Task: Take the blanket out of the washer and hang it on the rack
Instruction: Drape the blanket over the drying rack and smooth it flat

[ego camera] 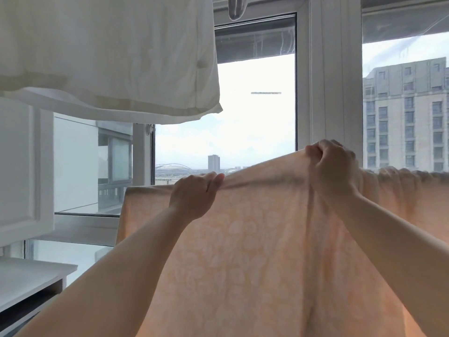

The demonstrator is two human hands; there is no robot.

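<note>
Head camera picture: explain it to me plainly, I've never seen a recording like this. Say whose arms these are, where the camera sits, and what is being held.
There is no machine here. A person wears one wide-angle camera on the head, so you look out along their two bare arms. The left hand and the right hand each grip the top edge of a peach patterned blanket, pulling it taut between them. The blanket hangs down in front of a window; whatever bar carries it is hidden under the cloth. At upper left a white cloth hangs from above. At lower left is a white counter. City buildings show outside.
</note>
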